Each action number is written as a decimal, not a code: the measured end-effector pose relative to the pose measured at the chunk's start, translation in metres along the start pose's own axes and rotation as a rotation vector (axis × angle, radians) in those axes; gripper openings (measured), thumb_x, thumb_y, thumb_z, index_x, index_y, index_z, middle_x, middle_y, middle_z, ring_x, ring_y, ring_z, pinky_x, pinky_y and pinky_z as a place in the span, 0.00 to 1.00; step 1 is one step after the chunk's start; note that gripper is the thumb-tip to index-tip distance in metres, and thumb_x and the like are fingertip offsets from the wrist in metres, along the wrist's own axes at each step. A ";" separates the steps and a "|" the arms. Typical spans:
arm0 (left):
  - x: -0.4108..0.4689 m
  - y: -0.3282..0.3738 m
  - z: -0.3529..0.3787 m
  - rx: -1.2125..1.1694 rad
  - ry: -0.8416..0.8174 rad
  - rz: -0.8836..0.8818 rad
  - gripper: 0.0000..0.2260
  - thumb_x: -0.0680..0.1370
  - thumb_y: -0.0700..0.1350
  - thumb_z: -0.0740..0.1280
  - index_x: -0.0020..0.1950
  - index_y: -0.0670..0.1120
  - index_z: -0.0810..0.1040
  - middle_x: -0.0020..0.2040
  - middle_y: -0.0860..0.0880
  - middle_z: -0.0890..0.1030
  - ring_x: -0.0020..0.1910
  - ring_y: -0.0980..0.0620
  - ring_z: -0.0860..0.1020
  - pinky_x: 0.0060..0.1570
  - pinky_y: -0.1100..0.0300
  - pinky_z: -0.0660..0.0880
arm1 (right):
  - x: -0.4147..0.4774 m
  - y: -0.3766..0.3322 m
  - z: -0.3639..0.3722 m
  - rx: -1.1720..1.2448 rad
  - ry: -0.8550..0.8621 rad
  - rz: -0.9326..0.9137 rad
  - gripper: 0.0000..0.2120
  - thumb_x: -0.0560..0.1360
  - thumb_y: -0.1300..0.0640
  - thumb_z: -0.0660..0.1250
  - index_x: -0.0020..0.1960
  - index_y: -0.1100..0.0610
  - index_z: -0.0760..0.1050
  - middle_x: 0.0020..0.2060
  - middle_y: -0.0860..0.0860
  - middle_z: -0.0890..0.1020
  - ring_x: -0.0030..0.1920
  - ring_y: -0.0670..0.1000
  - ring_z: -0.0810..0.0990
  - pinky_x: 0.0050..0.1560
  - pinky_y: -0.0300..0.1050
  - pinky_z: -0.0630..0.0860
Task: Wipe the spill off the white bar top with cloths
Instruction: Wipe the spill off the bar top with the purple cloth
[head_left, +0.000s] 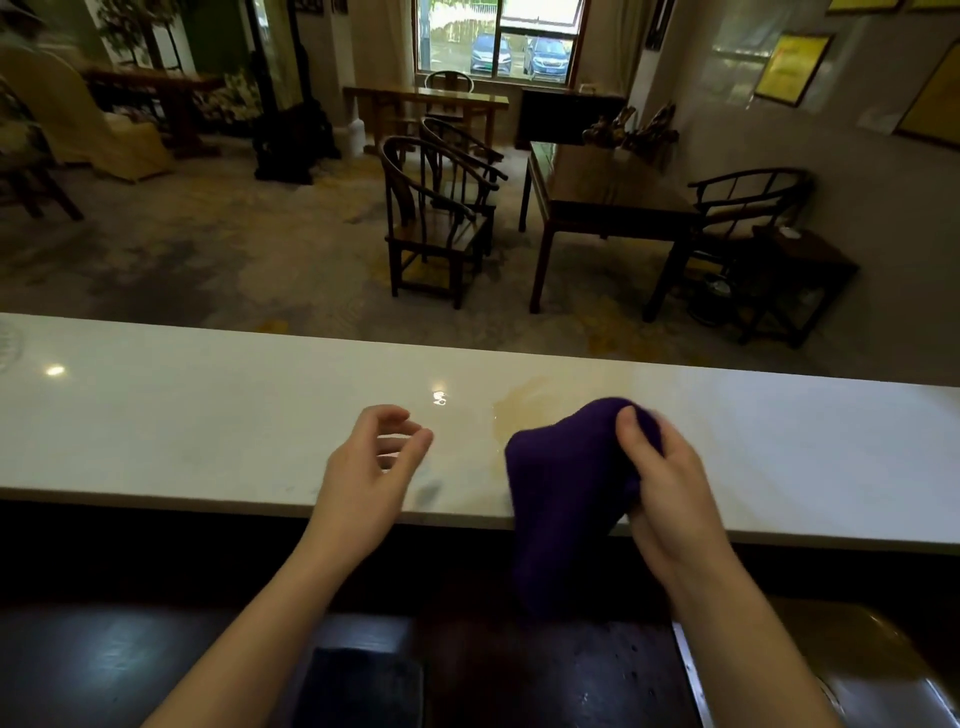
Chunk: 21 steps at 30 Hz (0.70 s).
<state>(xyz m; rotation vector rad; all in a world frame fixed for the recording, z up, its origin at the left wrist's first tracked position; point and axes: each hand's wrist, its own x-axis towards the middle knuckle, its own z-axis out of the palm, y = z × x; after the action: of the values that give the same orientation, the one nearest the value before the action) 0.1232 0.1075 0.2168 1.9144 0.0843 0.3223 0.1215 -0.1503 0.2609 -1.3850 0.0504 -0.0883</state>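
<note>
Notably, the right hand (670, 483) grips the purple cloth (561, 499) just beside the tan spill (519, 410), which lies forward-left; the left hand (371, 467) hovers empty, fingers loosely curled.

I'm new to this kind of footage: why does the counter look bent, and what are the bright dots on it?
Head view: the wide-angle lens bows the white bar top; the bright dots are glare from lights on its glossy surface; the right hand and purple cloth are smeared by motion blur; the left hand is sharper; the window is overexposed, the foreground dark.
</note>
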 end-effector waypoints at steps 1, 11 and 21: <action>0.002 -0.006 -0.008 0.024 0.027 -0.004 0.12 0.77 0.53 0.68 0.58 0.53 0.74 0.51 0.59 0.81 0.49 0.66 0.80 0.47 0.66 0.76 | 0.007 -0.008 -0.002 -0.026 0.034 -0.033 0.09 0.73 0.43 0.69 0.49 0.41 0.84 0.49 0.47 0.88 0.51 0.47 0.86 0.48 0.43 0.80; 0.028 -0.074 -0.076 0.578 0.061 -0.024 0.25 0.80 0.55 0.61 0.74 0.44 0.67 0.73 0.43 0.72 0.72 0.43 0.70 0.69 0.46 0.67 | 0.057 -0.056 -0.007 -0.538 0.222 -0.413 0.02 0.80 0.41 0.63 0.53 0.34 0.73 0.46 0.35 0.81 0.47 0.36 0.81 0.43 0.39 0.74; 0.019 -0.114 -0.065 0.926 -0.126 -0.016 0.25 0.81 0.60 0.51 0.77 0.53 0.62 0.80 0.47 0.59 0.80 0.42 0.53 0.77 0.44 0.51 | 0.051 0.094 -0.003 -1.093 -0.006 -0.146 0.18 0.80 0.44 0.64 0.64 0.54 0.72 0.61 0.53 0.77 0.64 0.59 0.75 0.65 0.53 0.73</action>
<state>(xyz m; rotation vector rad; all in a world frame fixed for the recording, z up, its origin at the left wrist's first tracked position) 0.1349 0.2119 0.1359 2.8426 0.1883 0.1512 0.1755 -0.1407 0.1686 -2.4816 -0.0148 -0.1944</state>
